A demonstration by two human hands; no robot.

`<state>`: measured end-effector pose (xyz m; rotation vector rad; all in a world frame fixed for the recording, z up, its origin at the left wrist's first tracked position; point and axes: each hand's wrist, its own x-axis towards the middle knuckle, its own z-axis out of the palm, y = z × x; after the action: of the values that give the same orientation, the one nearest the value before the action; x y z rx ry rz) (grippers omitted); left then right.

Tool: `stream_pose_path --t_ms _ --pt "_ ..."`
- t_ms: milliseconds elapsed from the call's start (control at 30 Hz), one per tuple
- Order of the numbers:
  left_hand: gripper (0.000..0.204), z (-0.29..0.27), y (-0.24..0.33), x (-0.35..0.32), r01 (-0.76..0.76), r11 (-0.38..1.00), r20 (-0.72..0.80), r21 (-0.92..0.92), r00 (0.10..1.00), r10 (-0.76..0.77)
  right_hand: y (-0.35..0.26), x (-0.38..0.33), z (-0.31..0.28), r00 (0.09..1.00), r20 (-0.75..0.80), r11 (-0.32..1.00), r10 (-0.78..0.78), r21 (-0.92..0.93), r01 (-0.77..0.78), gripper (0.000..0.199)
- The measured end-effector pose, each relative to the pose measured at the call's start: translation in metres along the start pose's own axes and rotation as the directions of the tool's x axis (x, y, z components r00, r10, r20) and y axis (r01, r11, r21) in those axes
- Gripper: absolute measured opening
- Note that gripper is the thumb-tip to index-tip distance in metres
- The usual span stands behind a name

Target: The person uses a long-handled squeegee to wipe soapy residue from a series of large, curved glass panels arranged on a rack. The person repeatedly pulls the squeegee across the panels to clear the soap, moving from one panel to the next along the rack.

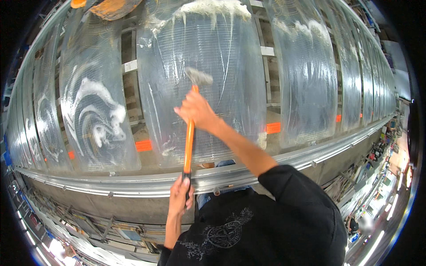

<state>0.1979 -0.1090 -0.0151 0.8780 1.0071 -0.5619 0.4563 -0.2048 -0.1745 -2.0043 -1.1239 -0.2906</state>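
A long-handled tool (188, 146) with an orange shaft and a black end grip slants across the middle of the view. Its wide grey head (199, 76) is smeared by motion, so its exact kind is unclear. Low on the black grip, my left hand (179, 195) is closed. Higher up, my right hand (198, 110) wraps the orange shaft just below the head. The head is over a wet, see-through ribbed panel (230, 119); whether it touches the surface I cannot tell. White foam (213, 9) lies along that panel's far end.
Similar panels flank it, the left one (91, 150) smeared with swirling suds (100, 104), the right one (306, 88) wet. Orange pieces (274, 128) sit in the gaps. A metal rail (137, 186) runs between me and the panels. An orange-brown object (116, 9) lies far left.
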Motion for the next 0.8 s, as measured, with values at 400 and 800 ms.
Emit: stream_pose_path --t_ms 400,800 --pt "0.037 0.069 0.086 0.044 -0.203 0.979 0.089 0.013 0.976 0.201 0.103 0.066 -0.036 0.996 -0.041 0.996 -0.076 -0.05 0.074 0.035" --pt "0.045 -0.087 -0.156 -0.099 -0.063 0.99 0.118 0.124 0.992 0.049 -0.16 -0.135 -0.042 0.971 0.179 0.984 0.159 0.056 -0.172 0.03"
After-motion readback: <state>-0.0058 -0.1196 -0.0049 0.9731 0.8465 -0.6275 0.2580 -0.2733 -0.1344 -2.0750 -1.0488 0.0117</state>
